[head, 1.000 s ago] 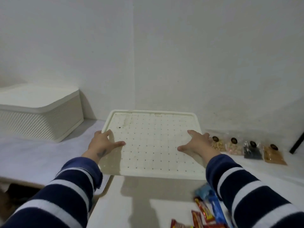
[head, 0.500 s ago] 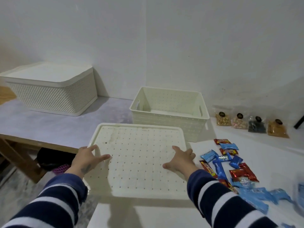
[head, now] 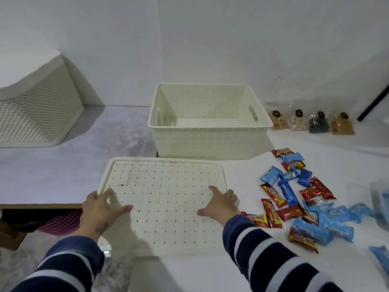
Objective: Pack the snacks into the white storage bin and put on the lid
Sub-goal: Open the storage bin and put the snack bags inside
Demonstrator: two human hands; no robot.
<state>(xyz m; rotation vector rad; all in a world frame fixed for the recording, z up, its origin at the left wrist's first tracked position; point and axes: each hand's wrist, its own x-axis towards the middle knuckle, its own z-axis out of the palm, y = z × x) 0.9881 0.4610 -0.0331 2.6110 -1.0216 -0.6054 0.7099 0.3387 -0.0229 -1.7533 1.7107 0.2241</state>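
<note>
the person's left hand and right hand, in navy sleeves with pale stripes, grip the perforated white lid by its left and right edges, thumbs flat on top and the other fingers curled over the rims; the lid lies near the front edge of the white table. right of it, red and blue snack bars lie scattered. behind the lid stands the open white storage bin, empty. four clear snack bags line the far right edge.
</note>
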